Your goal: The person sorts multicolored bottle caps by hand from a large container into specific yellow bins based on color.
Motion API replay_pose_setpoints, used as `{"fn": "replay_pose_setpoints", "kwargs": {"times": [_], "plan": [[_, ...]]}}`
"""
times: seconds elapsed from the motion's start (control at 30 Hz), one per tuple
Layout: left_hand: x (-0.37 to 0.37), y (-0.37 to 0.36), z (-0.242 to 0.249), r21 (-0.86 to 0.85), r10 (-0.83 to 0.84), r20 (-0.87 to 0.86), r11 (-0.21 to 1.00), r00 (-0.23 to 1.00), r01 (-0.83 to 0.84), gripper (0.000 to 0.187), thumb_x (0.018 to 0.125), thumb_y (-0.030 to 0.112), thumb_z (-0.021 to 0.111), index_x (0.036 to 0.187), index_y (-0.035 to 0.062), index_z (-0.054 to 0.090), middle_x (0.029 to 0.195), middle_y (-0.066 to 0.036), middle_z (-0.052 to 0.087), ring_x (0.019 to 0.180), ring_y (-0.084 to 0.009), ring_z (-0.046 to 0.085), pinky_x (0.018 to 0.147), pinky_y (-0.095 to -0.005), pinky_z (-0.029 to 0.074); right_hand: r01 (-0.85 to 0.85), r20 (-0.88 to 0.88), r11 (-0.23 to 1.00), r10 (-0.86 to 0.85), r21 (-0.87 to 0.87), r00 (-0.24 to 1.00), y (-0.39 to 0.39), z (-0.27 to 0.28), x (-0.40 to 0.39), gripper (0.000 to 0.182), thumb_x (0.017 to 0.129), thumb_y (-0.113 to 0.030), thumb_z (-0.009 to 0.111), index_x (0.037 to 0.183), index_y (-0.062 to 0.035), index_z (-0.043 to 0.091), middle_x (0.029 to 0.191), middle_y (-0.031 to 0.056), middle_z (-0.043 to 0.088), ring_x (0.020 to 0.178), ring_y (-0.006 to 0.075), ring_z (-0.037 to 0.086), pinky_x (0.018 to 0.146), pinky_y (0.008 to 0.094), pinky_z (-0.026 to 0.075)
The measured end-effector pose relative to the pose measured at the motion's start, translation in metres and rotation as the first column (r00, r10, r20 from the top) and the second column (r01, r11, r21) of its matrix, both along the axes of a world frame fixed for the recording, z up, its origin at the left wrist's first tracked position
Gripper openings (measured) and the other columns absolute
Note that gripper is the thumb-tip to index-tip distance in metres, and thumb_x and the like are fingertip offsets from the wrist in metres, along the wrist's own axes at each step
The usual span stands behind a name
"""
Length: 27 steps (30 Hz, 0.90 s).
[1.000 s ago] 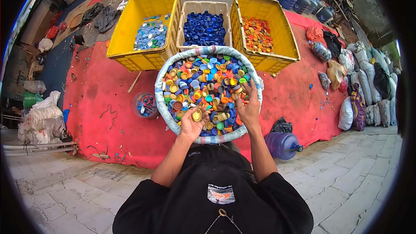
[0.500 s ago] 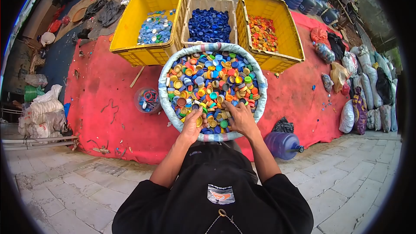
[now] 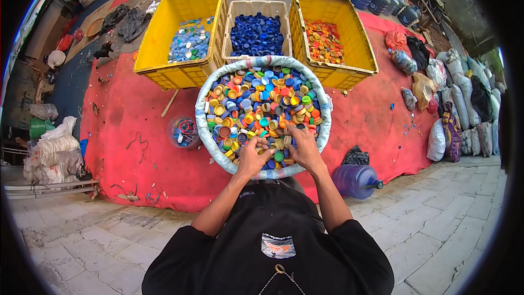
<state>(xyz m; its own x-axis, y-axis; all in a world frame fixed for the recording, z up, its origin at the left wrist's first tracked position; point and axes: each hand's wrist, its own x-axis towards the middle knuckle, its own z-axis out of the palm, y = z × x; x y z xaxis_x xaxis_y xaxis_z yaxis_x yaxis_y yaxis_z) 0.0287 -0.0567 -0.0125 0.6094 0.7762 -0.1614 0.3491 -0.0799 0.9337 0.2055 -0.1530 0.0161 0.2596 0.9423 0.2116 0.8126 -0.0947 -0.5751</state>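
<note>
A round tub [image 3: 203,113] with a pale, striped cloth-wrapped rim stands right in front of me, heaped with mixed plastic bottle caps [image 3: 256,104] in yellow, orange, blue, green and white. Over the near part of the heap is my left hand [image 3: 252,158], its fingers bent and its thumb pointing right, with a gap between them and no cap visible in it. My right hand [image 3: 304,148] is beside it on the right, fingertips touching the caps and thumb held apart. What lies under the fingers of both hands is partly hidden.
Beyond the tub stand a yellow crate [image 3: 155,38] of light-blue and white caps, a whitish crate [image 3: 257,5] of dark-blue caps and another yellow crate [image 3: 353,49] of orange-red caps. A small clear bucket [image 3: 177,141] is left; a large water bottle [image 3: 355,181] lies right.
The yellow cap in my left hand no longer shows there; that hand has moved slightly right and its thumb has swung away from the fingers. My right hand has shifted little. The view has tilted slightly.
</note>
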Motion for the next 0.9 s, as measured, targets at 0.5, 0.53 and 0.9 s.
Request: {"fn": "replay_pose_setpoints", "kwargs": {"times": [0.5, 0.53, 0.9], "plan": [[0.042, 0.0, 0.015, 0.332, -0.286, -0.325, 0.858, 0.901, 0.392, 0.047, 0.078, 0.014, 0.072, 0.119, 0.0039, 0.052, 0.101, -0.016, 0.067, 0.094, -0.0365, 0.064, 0.076, -0.0447, 0.052, 0.501, -0.875, 0.863, 0.198, -0.058, -0.442, -0.062, -0.023, -0.014, 0.044, 0.077, -0.022, 0.06, 0.116, -0.0024, 0.058, 0.103, 0.0105, 0.064, 0.092, 0.023, 0.063, 0.081, 0.0369, 0.051], [0.042, 0.0, 0.014, 0.392, -0.274, -0.28, 0.842, 0.92, 0.371, 0.046, 0.077, 0.013, 0.073, 0.116, 0.0021, 0.051, 0.092, -0.02, 0.067, 0.084, -0.0412, 0.065, 0.07, -0.0477, 0.052, 0.505, -0.875, 0.86, 0.193, -0.066, -0.444, -0.062, -0.023, -0.016, 0.043, 0.077, -0.022, 0.06, 0.115, -0.0025, 0.058, 0.103, 0.0102, 0.064, 0.091, 0.0229, 0.063, 0.081, 0.0368, 0.051], [0.041, 0.017, -0.008, -0.1, -0.153, 0.14, 0.981, 0.978, 0.167, 0.039, 0.082, 0.011, 0.071, 0.116, 0.0004, 0.055, 0.09, -0.008, 0.065, 0.074, -0.0237, 0.064, 0.065, -0.0339, 0.05, 0.471, -0.951, 0.861, -0.044, -0.192, -0.306, -0.047, -0.019, -0.019, 0.027, 0.081, -0.017, 0.067, 0.105, -0.0053, 0.059, 0.085, 0.0037, 0.062, 0.074, 0.0193, 0.06, 0.071, 0.0305, 0.048]]}}
